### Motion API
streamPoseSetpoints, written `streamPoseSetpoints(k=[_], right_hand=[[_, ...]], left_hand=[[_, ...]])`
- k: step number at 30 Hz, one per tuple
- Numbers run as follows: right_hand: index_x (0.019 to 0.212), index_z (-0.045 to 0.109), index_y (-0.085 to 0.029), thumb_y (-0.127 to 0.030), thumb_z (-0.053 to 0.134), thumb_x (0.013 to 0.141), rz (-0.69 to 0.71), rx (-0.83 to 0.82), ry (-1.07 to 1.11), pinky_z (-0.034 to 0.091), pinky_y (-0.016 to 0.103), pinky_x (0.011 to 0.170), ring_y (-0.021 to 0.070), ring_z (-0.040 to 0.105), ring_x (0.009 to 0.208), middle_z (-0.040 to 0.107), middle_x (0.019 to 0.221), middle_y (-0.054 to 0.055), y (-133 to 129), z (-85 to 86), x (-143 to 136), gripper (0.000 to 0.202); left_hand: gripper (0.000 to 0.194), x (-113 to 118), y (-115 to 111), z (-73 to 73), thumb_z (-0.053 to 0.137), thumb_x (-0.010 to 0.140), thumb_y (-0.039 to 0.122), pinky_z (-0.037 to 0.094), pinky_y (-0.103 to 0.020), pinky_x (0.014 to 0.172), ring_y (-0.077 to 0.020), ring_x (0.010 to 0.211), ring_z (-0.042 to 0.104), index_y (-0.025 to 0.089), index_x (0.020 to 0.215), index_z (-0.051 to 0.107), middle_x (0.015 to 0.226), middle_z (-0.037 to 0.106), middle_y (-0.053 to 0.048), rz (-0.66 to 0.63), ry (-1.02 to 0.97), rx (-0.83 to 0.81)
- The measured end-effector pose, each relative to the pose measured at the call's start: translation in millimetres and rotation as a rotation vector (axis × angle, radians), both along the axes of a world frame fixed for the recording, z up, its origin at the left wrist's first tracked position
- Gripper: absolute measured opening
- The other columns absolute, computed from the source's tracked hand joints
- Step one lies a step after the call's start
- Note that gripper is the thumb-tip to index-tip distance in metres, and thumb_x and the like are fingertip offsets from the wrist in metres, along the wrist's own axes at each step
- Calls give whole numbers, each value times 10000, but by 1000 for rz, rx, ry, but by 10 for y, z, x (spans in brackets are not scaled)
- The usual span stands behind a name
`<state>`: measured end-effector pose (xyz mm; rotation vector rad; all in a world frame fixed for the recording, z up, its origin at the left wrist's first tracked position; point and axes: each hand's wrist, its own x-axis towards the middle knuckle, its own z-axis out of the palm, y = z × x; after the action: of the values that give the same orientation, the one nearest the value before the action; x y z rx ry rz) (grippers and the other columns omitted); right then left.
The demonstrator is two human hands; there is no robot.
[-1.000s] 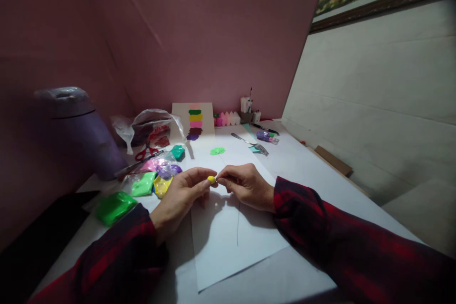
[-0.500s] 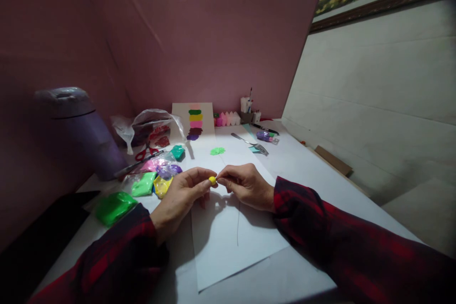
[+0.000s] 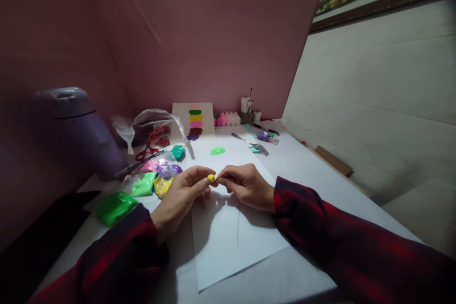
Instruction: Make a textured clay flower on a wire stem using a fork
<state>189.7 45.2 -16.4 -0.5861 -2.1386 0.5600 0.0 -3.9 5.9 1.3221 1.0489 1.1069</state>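
Observation:
Between thumb and forefinger, my left hand pinches a small yellow lump that looks like clay. Just to its right, the closed fingertips of my right hand are pinched together; what they hold is too small to make out. Both hands are above a white sheet of paper. A thin dark line runs down the sheet below my right hand. Beyond the fingers, a light green, ragged-edged flat piece lies on the paper.
At left are bags of green, yellow and purple clay, red scissors and a purple bottle. A fork, a marker and a pen holder are at the back right. A colour-striped card leans at the back.
My left fingertips and the yellow lump have shifted very slightly up and left, a little away from my right fingertips. My right hand looks unmoved.

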Motion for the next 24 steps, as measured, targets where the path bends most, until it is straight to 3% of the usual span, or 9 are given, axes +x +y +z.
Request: streamPoseSetpoints(k=[6,13,19,24], right_hand=[[870,700,-148,-183,609,899,-9,4,3,436,211,550,102,542,545,630,608,-7,3,0,-1,102],[839,690,-142,-191,602,908,-7,0,-1,427,217,557,94,528,529,620,604,-12,2,10,-1,122],[869,700,-135,-161,614,891,1,12,15,431,215,560,98,543,549,628,617,-7,-1,2,-2,93],[846,696,-140,-170,609,897,-4,-4,3,426,213,550,96,528,530,611,590,-15,-4,8,-6,104]], left_hand=[[389,-1,14,-6,834,649,390,412,-222,519,-92,563,496,162,888,627,721,600,12,-11,-21,-20],[342,-1,-3,-15,693,800,477,379,-216,516,-79,539,483,142,855,653,692,573,10,4,12,8],[415,-21,10,-28,818,670,388,404,-222,539,-85,572,508,142,963,657,793,641,-17,-8,-17,-35],[368,11,8,-19,761,734,471,390,-223,521,-86,529,483,149,812,603,635,554,28,-2,6,-3]])
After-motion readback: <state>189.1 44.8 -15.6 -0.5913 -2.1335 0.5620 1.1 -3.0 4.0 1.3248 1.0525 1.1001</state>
